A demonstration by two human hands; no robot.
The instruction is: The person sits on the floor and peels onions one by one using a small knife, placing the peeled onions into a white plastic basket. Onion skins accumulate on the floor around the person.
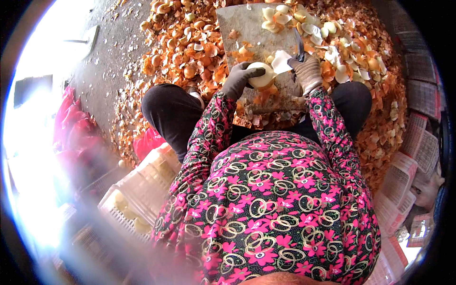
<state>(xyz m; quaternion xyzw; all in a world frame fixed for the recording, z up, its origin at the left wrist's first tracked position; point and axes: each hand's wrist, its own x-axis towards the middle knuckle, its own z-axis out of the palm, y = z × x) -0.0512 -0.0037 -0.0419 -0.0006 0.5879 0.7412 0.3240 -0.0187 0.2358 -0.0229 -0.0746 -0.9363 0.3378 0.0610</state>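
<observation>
My left hand (pixel 239 78), in a dark grey glove, grips a peeled white onion (pixel 261 75) over a grey cutting board (pixel 242 26). A light grey glove covers my right hand (pixel 306 72), which is closed around a knife handle; the dark blade (pixel 299 45) rises from it and touches a white peel flap (pixel 281 61) on the onion. Peeled white onion pieces (pixel 280 16) lie at the board's far end. Orange skins litter the board near my hands.
A large heap of orange onion skins and unpeeled onions (pixel 185 47) surrounds the board. A white plastic crate (pixel 137 190) holding peeled onions stands at my left knee. Red mesh sacks (pixel 71 128) lie further left. Several white crates (pixel 403 180) are stacked on the right.
</observation>
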